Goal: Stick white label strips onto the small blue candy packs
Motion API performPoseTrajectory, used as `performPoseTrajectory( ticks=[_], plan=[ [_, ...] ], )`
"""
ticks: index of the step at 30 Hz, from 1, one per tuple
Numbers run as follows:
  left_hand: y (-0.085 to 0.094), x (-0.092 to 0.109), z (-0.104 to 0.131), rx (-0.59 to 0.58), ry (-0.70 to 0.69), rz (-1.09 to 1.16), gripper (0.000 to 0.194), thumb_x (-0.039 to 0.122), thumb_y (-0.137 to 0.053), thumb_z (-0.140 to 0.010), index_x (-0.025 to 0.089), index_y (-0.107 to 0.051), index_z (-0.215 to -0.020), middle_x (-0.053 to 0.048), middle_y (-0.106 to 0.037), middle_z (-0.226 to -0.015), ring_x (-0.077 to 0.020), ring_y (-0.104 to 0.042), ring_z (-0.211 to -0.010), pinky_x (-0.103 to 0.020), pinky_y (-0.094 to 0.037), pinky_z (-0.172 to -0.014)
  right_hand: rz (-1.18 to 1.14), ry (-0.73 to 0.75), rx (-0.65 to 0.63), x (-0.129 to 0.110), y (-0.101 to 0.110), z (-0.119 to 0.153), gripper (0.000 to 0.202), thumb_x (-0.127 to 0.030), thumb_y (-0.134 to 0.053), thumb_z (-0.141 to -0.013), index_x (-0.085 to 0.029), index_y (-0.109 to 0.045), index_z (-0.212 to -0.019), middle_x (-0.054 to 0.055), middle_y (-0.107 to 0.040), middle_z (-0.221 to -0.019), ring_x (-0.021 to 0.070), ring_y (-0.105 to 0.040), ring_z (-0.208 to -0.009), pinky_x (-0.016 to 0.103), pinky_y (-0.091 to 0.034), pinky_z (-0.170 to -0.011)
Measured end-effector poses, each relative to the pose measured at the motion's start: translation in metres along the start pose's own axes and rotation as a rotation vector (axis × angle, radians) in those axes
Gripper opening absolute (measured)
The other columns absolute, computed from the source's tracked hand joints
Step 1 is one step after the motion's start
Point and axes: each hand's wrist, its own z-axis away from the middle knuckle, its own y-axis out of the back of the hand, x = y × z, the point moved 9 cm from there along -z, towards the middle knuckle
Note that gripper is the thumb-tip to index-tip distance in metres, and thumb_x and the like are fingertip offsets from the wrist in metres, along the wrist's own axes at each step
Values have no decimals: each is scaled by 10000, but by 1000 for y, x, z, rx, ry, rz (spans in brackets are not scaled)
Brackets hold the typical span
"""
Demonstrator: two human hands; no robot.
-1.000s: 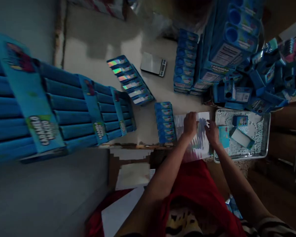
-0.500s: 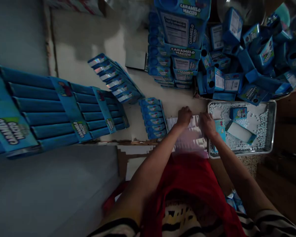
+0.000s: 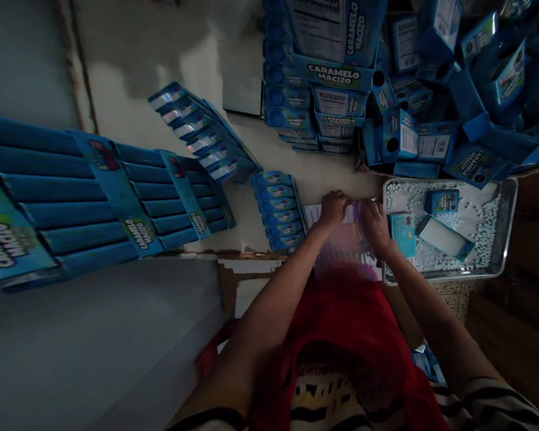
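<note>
Near the table's front edge, my left hand (image 3: 335, 208) has its fingers closed on the upper edge of a thin clear plastic sheet (image 3: 345, 239). My right hand (image 3: 372, 222) pinches the same sheet a little to the right, also with closed fingers. The sheet hangs blurred and shiny toward the red apron. Beneath it lie white strips (image 3: 313, 214), partly hidden. A small row of blue boxes (image 3: 278, 211) stands just left of my left hand. Right of my right hand, a light blue box (image 3: 402, 234) sits at the tray's left side.
A metal tray (image 3: 512, 221) at the right holds small white beads, a blue box (image 3: 442, 201) and an open box (image 3: 446, 238). Behind are stacked caramel boxes (image 3: 336, 75) and a heap of loose blue boxes (image 3: 467, 161). Long packed rows (image 3: 72, 197) fill the left.
The view has shifted slightly. Both hands have come a bit closer together at the sheet's top edge, and the sheet now looks clearer over the white strips.
</note>
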Motion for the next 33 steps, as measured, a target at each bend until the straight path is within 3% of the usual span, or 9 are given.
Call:
performPoseTrajectory(
  ticks=[6, 10, 16, 20, 23, 27, 30, 33],
  plan=[
    [2, 4, 3, -99, 46, -81, 340, 337, -502, -1081, 174, -801, -1095, -146, -759, -1184, -264, -689, -1121, -366, -462, -959, 73, -38, -59, -16, -11, -3, 533, -209, -394, -1072, -97, -513, -1580, 204, -574, -1546, 362, -476, -1353, 535, -442, -1138],
    [2, 6, 6, -118, 102, -72, 331, 318, -475, -1086, 200, -776, -1153, -131, -747, -1235, -259, -679, -1164, -357, -463, -944, 154, -18, -88, -18, -12, 7, 575, -176, -393, -1062, -145, -455, -1632, 181, -520, -1623, 362, -444, -1404, 537, -420, -1136],
    [1, 13, 7, -185, 135, -36, 307, 301, -490, -1077, 182, -769, -1123, -124, -759, -1223, -261, -682, -1172, -355, -458, -925, 195, 52, -111, -13, -7, 25, 557, -147, -400, -1052, -189, -505, -1598, 154, -495, -1667, 358, -423, -1465, 535, -376, -1139],
    [9, 22, 10, -158, 88, -42, 305, 267, -484, -1069, 170, -768, -1122, -141, -753, -1218, -272, -690, -1141, -379, -445, -927, 159, 59, -81, -13, 1, 19, 531, -143, -414, -1043, -197, -543, -1555, 145, -551, -1620, 352, -432, -1467, 521, -363, -1145],
    [15, 23, 12, -120, 104, -66, 335, 246, -443, -1073, 165, -764, -1127, -151, -743, -1217, -277, -687, -1119, -400, -438, -930, 124, 59, -76, -17, 7, 7, 446, -168, -465, -1041, -194, -621, -1458, 150, -629, -1523, 348, -446, -1430, 524, -347, -1150],
    [14, 17, 7, -96, 147, -50, 340, 219, -439, -1061, 152, -767, -1123, -164, -739, -1195, -298, -683, -1119, -427, -444, -949, 71, 32, -142, -24, 11, 4, 273, -217, -540, -1026, -178, -739, -1209, 167, -738, -1233, 342, -541, -1247, 493, -387, -1076],
    [15, 14, 2, -50, 119, 29, 295, 188, -496, -1028, 163, -784, -1087, -157, -740, -1189, -306, -667, -1155, -445, -448, -1022, -73, -146, -99, -24, 36, 16, 150, -279, -634, -978, -193, -757, -960, 125, -736, -994, 301, -597, -1047, 442, -436, -969],
    [31, 10, 10, 145, 108, 235, 251, 254, -574, -1017, 191, -779, -1146, -140, -723, -1277, -287, -609, -1281, -422, -433, -1130, -539, -434, -31, -24, 68, 36, 207, -420, -738, -906, -224, -705, -847, 3, -616, -717, 195, -558, -737, 343, -464, -765]
  ],
)
